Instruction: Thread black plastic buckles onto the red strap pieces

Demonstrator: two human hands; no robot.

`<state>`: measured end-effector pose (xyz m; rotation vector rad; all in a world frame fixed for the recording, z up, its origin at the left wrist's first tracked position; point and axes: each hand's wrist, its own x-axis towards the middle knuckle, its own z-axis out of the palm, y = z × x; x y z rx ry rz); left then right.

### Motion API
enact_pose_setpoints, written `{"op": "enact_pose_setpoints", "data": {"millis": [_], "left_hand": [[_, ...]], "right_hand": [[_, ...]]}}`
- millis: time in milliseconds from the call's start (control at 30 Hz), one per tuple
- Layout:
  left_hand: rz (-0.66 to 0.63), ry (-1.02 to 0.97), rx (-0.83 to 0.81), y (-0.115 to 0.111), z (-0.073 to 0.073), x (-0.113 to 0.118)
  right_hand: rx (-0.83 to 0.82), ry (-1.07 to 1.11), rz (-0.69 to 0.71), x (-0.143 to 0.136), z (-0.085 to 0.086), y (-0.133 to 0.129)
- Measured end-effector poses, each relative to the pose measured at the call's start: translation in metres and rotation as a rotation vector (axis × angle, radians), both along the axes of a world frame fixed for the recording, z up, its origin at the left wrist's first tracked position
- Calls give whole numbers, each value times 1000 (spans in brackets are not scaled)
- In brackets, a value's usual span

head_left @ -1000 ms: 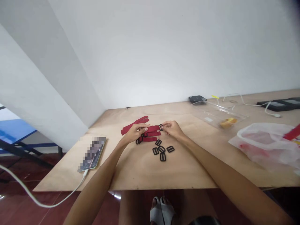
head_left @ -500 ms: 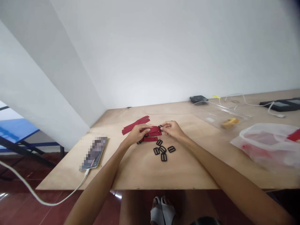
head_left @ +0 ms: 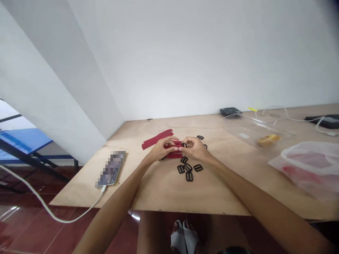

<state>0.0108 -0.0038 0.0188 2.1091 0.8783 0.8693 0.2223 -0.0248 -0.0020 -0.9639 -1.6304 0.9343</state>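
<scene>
Head cam: L hand [head_left: 159, 150] fingers pinch red strap [head_left: 178, 145], R hand [head_left: 197, 149] fingers hold black buckle [head_left: 184, 144] at strap's end; prob. threading, next pull thru needs tight pinch

Buckles [head_left: 189, 177] obstruct the middle; bare tabletop [head_left: 247, 160] opens left of the bag [head_left: 307, 173].

Woven cloth straps [head_left: 156, 139], smooth plastic buckles [head_left: 189, 176], matt wooden tabletop [head_left: 159, 192]

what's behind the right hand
Two black buckles show just past the right hand, one partly covered by it; anything directly beneath the hand cannot be seen.
</scene>
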Motion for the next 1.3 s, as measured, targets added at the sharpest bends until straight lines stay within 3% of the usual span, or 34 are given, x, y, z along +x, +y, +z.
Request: {"op": "enact_pose_setpoints", "data": {"millis": [167,333,600,800,1033,1133,1300], "left_hand": [[97,85,66,6,0,-9],[200,32,87,10,-4,-9],[127,-117,-124,12,-15,-5],[135,-189,-108,7,-15,2],[135,-263,-153,-2,-15,16],[159,-202,-65,-6,-16,21],[254,192,389,-22,-14,30]], "right_hand": [[-81,206,-35,15,-1,10],[-121,271,-69,23,-1,15],[-135,321,-72,22,-1,15],[-168,139,52,27,1,13],[-137,118,-1,43,11,18],[-140,110,-4,53,14,19],[-65,206,-224,69,9,28]]}}
